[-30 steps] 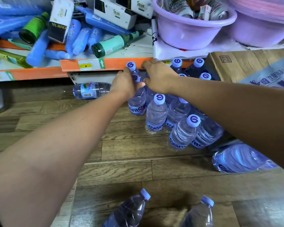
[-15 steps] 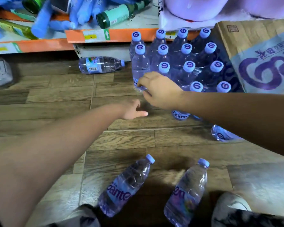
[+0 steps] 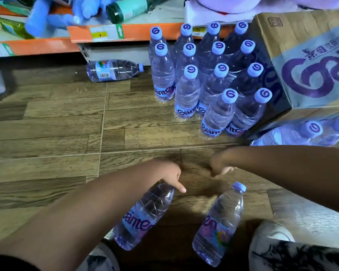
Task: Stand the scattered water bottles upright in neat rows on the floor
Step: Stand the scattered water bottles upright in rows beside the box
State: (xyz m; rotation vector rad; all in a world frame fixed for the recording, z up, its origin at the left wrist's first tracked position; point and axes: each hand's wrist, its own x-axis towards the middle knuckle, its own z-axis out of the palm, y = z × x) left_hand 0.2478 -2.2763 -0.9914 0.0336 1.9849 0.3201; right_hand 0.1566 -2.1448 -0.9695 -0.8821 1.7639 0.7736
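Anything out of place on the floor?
Yes, three water bottles lie on their sides: the bottle by the shelf, the left near bottle and right near bottle. The standing bottles sit in rows beside the cardboard box.

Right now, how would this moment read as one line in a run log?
left hand over neck of near-left bottle, forefinger straight | right hand empty, blurred | near-right bottle lying untouched | upright rows beside carton

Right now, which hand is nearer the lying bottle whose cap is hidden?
Left. The left hand is at the neck of that bottle; the right hand is apart, to its right.
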